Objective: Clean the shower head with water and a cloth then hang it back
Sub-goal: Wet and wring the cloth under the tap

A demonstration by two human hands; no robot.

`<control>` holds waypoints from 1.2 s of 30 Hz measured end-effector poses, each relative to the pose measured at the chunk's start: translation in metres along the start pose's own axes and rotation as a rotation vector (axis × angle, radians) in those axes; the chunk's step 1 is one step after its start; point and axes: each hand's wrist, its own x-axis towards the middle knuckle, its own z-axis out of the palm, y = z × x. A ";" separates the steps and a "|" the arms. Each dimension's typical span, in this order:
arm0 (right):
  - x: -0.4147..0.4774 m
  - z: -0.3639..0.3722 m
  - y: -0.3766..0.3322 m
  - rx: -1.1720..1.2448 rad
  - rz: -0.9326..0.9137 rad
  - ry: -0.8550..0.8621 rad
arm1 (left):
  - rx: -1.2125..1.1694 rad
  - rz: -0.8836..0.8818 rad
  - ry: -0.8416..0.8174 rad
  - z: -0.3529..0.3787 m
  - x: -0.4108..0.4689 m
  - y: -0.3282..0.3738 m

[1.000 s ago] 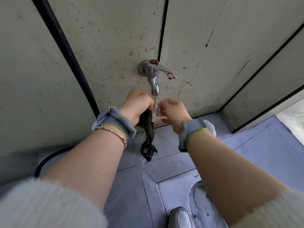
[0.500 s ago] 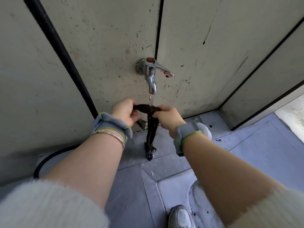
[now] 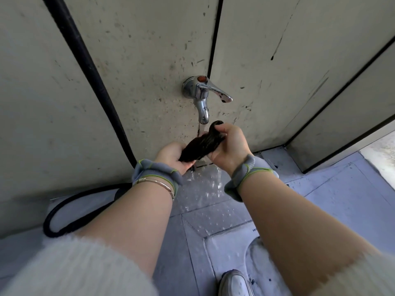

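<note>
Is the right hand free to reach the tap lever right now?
Probably not yet: the right hand is gripping the twisted dark cloth together with the left hand. The tap lever sits just above it, unobstructed.

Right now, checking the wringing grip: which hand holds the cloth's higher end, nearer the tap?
The right hand: it grips the dark cloth beside the tap; the left hand holds the lower end.

I see a black cloth (image 3: 202,146), a chrome tap (image 3: 202,97) with a red cap, a black hose (image 3: 89,69) on speckled beige wall panels (image 3: 149,50), and grey-blue floor tiles (image 3: 333,195).
</note>
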 end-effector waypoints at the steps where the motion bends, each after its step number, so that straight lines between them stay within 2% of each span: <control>1: 0.005 -0.002 0.000 -0.078 -0.039 0.071 | 0.116 0.087 -0.007 0.000 -0.004 0.001; 3: 0.014 -0.008 0.003 -0.265 -0.101 0.182 | 0.041 0.075 0.009 0.001 -0.005 0.006; 6: 0.016 -0.011 0.011 -0.485 -0.086 0.184 | 0.088 0.080 -0.028 0.008 -0.011 0.012; 10: 0.013 -0.007 0.019 -0.336 -0.026 0.069 | 0.296 0.105 -0.107 0.007 -0.003 0.013; 15: 0.008 0.000 0.018 -0.382 -0.127 0.024 | 0.563 0.173 -0.130 0.001 0.003 0.002; 17: 0.007 0.003 0.019 -0.368 -0.127 0.018 | 0.597 0.132 -0.185 -0.002 0.003 0.000; 19: 0.008 0.008 0.019 -0.393 -0.155 0.021 | 0.580 0.074 -0.252 -0.002 0.004 0.001; 21: 0.009 0.011 0.018 -0.599 -0.243 0.029 | 0.524 0.080 -0.255 -0.001 0.009 0.002; 24: 0.008 0.017 0.016 -0.938 -0.319 0.043 | 0.447 0.144 -0.175 0.000 0.017 0.001; 27: 0.006 0.018 0.018 -1.120 -0.297 0.001 | 0.393 0.154 -0.129 0.000 0.025 -0.003; 30: 0.002 0.018 0.018 -1.126 -0.317 -0.022 | 0.309 0.120 -0.140 0.006 0.029 -0.005; 33: -0.004 0.016 0.005 -1.143 -0.464 0.110 | 0.253 0.084 -0.147 0.016 0.028 -0.006; 36: -0.012 0.018 -0.016 -1.107 -0.614 0.145 | 0.270 0.072 -0.137 0.024 0.027 -0.008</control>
